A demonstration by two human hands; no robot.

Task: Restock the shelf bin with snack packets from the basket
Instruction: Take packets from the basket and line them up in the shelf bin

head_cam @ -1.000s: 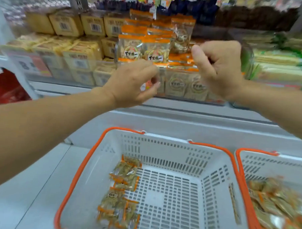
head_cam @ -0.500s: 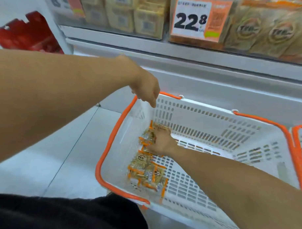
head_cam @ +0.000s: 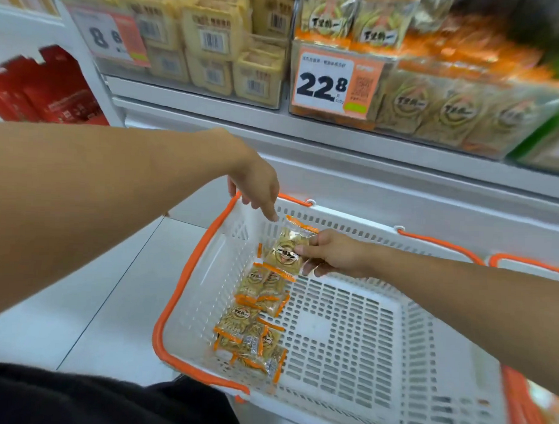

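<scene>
Blurred shelf bin [head_cam: 465,104]; right hand [head_cam: 337,255] pinches packet [head_cam: 286,255].

Arms: I see both forearms bare, no sleeves reaching them.
Left hand [head_cam: 257,182]: bare, no glove, no ring I can make out.
Right hand [head_cam: 335,253]: bare, no glove, wrist without watch or band.
Clothing: black fabric [head_cam: 100,399] just below the basket's [head_cam: 187,278] near-left corner.

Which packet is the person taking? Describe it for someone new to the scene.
Start at the white basket with orange handles below the shelf. Near its far left corner, the right hand pinches one snack packet, lifted and tilted, unlike the others lying flat.
</scene>
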